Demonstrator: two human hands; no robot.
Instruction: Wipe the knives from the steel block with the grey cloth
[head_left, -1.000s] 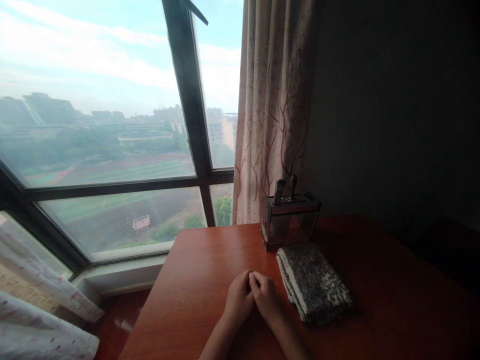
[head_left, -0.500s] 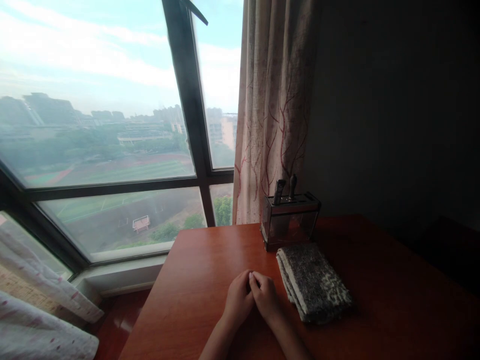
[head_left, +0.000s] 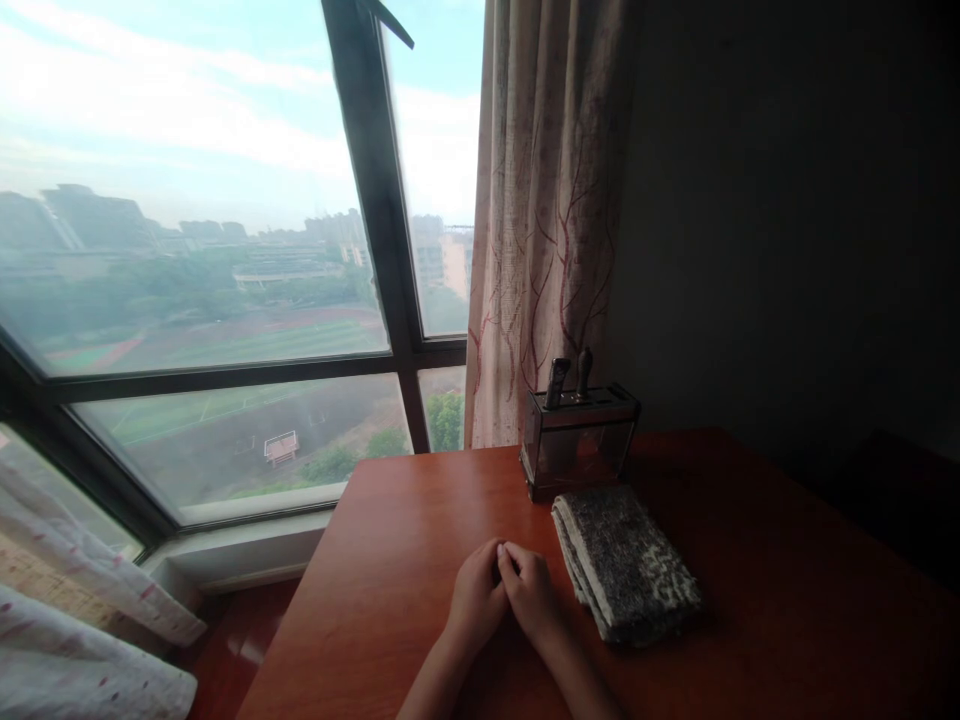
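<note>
My left hand [head_left: 478,592] and my right hand [head_left: 528,592] rest together on the reddish-brown wooden table [head_left: 390,560]. Their curled fingers meet at the tips, and no object shows in either one. Just to the right of my right hand lies a folded grey towel [head_left: 622,560] with a pale patterned corner. Behind the towel stands a knife block [head_left: 577,440] with a dark frame and see-through sides. Two dark handles, a left one [head_left: 557,382] and a right one [head_left: 584,372], stick up out of its top slots.
A large window [head_left: 225,374] with dark frames fills the left side beyond the table. One patterned curtain [head_left: 544,220] hangs behind the knife block, and another curtain [head_left: 82,650] is at the lower left. The wall on the right is in deep shadow.
</note>
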